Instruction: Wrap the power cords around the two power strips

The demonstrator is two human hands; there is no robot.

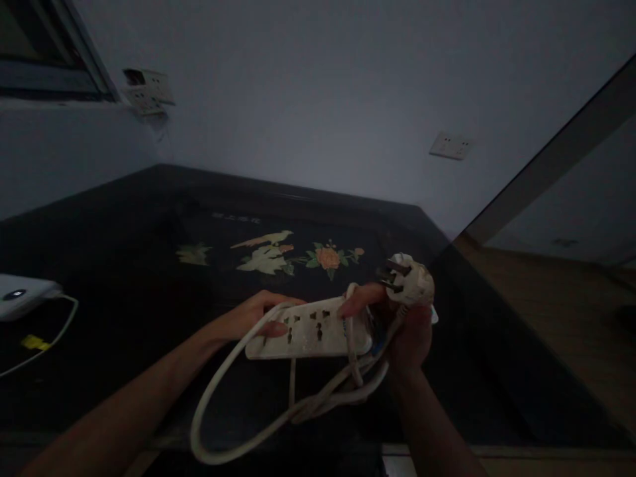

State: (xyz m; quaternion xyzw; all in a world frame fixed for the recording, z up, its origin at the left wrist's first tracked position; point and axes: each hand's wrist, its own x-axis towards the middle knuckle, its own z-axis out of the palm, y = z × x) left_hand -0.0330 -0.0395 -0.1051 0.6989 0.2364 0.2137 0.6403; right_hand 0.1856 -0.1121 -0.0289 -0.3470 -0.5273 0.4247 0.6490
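A white power strip [305, 331] with several sockets is held level above the dark tabletop. My left hand [263, 318] grips its left end, thumb on the front face. At the right end, my right hand [405, 331] is closed around the strip, its thumb over the top near the cord. The strip's plug [412, 281] rests against my right hand, its dark prongs pointing left. A white cord [218, 384] makes a big loop on the left and twists together below the strip. Something blue beside the right fingers is too dim to make out.
The black table [209, 192] bears a painted bird and flowers. A white device [24, 295] with a cable and a yellow tag [36, 342] lies at left. Wall sockets [450, 146] are on the right, and more outlets [149, 93] hang at the left corner.
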